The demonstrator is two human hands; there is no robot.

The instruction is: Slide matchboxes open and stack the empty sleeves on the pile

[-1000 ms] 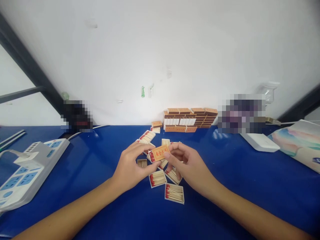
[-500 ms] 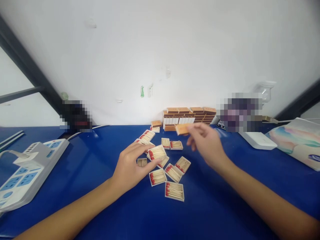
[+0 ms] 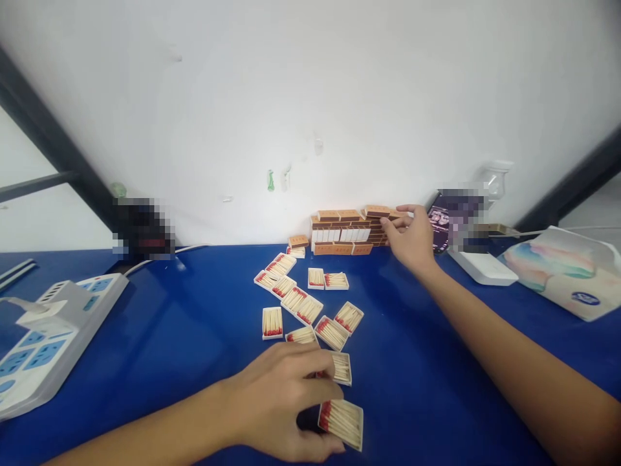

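Note:
My left hand [image 3: 295, 401] is at the near part of the table, fingers curled round a small white matchbox tray [image 3: 341, 424] full of red-tipped matches. Behind its fingers, another filled tray [image 3: 343, 369] is partly covered. At the back, my right hand [image 3: 411, 239] reaches to the right end of a stack of brown matchboxes [image 3: 339, 223]. Its thumb and index finger pinch a matchbox [image 3: 398, 214] on the top row, beside a slightly tilted matchbox [image 3: 377, 211]. An orange-topped matchbox [image 3: 361, 248] lies at the stack's front foot.
Several open match trays [image 3: 301, 304] lie in a crooked chain across the blue table. A power strip [image 3: 63, 330] is on the left. A phone [image 3: 439, 220], a white box [image 3: 485, 267] and a tissue pack [image 3: 567, 272] are on the right, near the wall.
My left hand has come nearer and lower with its match tray. The orange matchbox has left my right hand and one now lies at the stack's front; that hand has moved back to the stack's top.

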